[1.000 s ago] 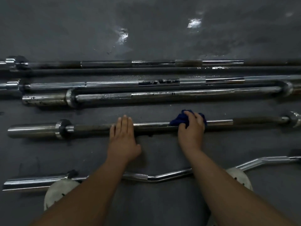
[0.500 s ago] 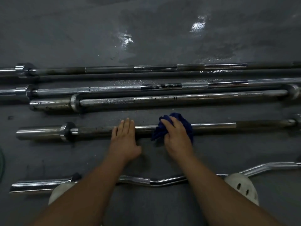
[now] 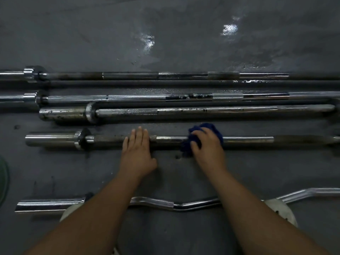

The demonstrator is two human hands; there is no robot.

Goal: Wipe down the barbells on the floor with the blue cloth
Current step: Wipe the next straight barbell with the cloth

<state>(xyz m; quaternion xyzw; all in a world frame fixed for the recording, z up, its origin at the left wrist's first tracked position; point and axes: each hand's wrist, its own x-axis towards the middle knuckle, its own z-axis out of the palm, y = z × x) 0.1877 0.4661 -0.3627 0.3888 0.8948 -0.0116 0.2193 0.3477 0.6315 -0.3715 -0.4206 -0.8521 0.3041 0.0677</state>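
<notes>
Several steel barbells lie side by side on the dark floor. The nearest straight barbell (image 3: 248, 139) runs left to right under both hands. My right hand (image 3: 207, 147) presses the bunched blue cloth (image 3: 211, 128) onto its shaft near the middle. My left hand (image 3: 138, 151) lies flat on the same shaft further left, fingers together, holding nothing. Beyond it lie three more straight barbells: one short with a thick sleeve (image 3: 202, 111), one chrome (image 3: 128, 98) and the farthest one (image 3: 128, 76).
A curved chrome curl bar (image 3: 165, 204) lies closest to me, crossing under my forearms. Two pale shoes (image 3: 281, 210) show beside the arms. A green object (image 3: 2, 181) sits at the left edge. Wet shiny patches mark the floor (image 3: 184, 43) beyond the bars.
My right hand slid the blue cloth leftward along the shaft, then back a little to the right. My left hand stayed pressed on the bar.
</notes>
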